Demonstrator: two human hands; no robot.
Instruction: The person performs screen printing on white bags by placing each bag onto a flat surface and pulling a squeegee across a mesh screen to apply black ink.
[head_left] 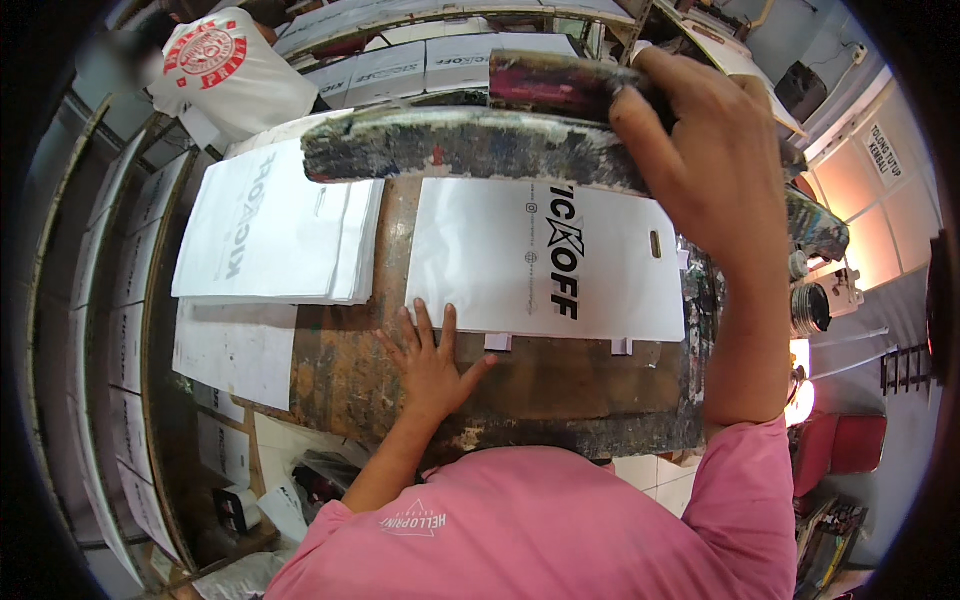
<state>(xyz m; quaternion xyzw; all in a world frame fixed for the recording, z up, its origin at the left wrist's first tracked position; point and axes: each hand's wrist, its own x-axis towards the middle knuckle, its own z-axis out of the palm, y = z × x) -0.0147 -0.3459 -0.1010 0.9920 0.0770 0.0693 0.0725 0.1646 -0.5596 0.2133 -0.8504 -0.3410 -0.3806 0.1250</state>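
Observation:
My right hand (705,150) is closed at the end of an ink-stained block that looks like a squeegee (540,82). The palm lies against a thick, paint-crusted screen printing frame (470,140), raised over the far end of a white bag (480,260). Black lettering and a punched oval handle hole show on this bag, which lies flat on the stained board. My left hand (430,360) rests with fingers spread, its fingertips at the bag's near left corner. Small pale tabs (498,343) sit along the near edge. The frame hides the bag's far edge.
To the left lies a stack of printed white bags (260,230). Racks (150,330) holding more bags stand further left and at the back. A person in a white shirt (225,75) is at the far left. Jars (810,308) stand at the right, near a red chair (840,440).

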